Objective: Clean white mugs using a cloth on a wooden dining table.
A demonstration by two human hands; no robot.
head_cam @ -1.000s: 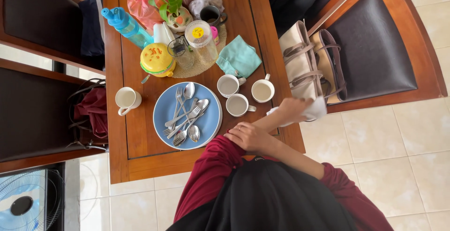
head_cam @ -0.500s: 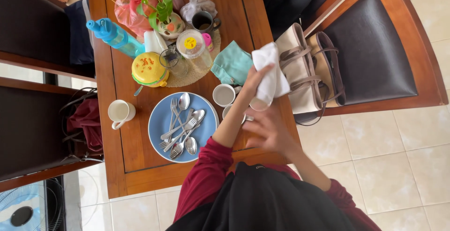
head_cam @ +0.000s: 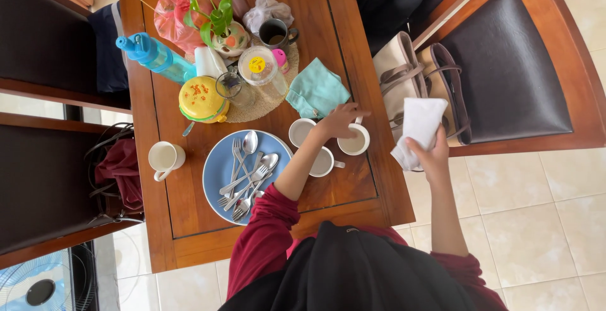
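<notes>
Reaching across the wooden table [head_cam: 189, 197], your left hand [head_cam: 338, 120] rests its fingers on the rim of a white cup [head_cam: 353, 140] that stands near the table's right edge. The fingers are loosely curled over the cup's far side; you cannot tell whether they have actually closed on it. Your right hand [head_cam: 432, 156] is out past the table's right edge, over the tan handbag [head_cam: 404, 81] on the chair, closed around a crumpled white cloth [head_cam: 418, 128] that sticks up from the fist.

Two more white cups sit close by: one just left of your left hand [head_cam: 300, 131], and one nearer to you, partly hidden under your forearm [head_cam: 325, 163]. A fourth white cup [head_cam: 164, 158] stands well apart at the table's left side. Between them lies a blue plate [head_cam: 214, 175] carrying a heap of forks and spoons [head_cam: 246, 175]. Just beyond your left hand is a folded teal cloth [head_cam: 315, 90]. Farther off, on a round woven mat [head_cam: 252, 106], you have a yellow lidded container [head_cam: 201, 99], clear jars, a dark mug [head_cam: 274, 33] and a small potted plant [head_cam: 218, 27], with a blue bottle [head_cam: 158, 55] lying to the left.
</notes>
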